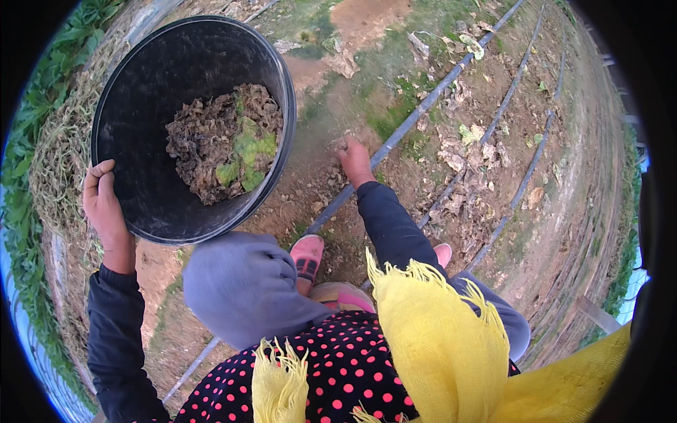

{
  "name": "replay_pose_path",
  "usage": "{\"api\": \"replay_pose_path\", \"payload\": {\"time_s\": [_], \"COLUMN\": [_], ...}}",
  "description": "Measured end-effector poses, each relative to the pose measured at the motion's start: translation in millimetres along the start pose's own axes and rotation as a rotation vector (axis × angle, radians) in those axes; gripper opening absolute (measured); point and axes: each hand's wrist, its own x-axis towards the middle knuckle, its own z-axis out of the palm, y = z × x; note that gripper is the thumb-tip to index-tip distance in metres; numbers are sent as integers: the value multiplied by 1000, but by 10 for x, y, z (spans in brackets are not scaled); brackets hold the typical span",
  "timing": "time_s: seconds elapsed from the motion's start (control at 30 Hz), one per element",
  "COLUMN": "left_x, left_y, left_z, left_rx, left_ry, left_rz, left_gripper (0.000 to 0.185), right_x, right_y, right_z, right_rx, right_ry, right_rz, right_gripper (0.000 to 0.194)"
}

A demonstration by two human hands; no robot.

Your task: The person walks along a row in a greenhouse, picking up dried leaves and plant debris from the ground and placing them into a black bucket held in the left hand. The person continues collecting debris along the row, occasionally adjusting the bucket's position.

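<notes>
My left hand (106, 206) grips the near-left rim of a black plastic bucket (140, 106), which tilts toward me beside my bent knee. Inside it lies a heap of dry brown leaves (203, 143) with a few yellow-green leaves (248, 153) on the right side. My right hand (355, 161) reaches down to the soil just left of a drip irrigation pipe (410, 120). Its fingers are curled at the ground, and whether anything is between them is hard to make out.
More drip pipes (513, 87) run across the soil to the right, with withered leaves (455, 153) scattered between them. Pulled dry stems (63, 153) and a row of green plants (26, 143) line the left. A yellow fringed scarf (439, 338) hangs down in front of me.
</notes>
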Motion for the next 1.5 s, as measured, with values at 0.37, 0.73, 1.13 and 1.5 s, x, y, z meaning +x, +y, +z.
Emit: {"api": "replay_pose_path", "payload": {"time_s": [0.37,0.73,1.13,1.5], "left_x": [-15,-15,-24,-7], "left_y": [13,4,40,-8], "left_z": [37,63,76,71], "left_rx": [-44,-90,-143,-106], "left_ry": [12,8,12,23], "left_rz": [-25,-17,-80,-70], "left_gripper": [18,18,18,18], "right_x": [-518,-736,-1123,-1116], "right_y": [427,239,-149,-215], "right_z": [-66,38,161,326], "right_rx": [-243,-157,-156,-432], "right_ry": [-14,-2,-168,-299], "right_rz": [-134,-130,-177,-209], "right_gripper": [7,25,47,46]}}
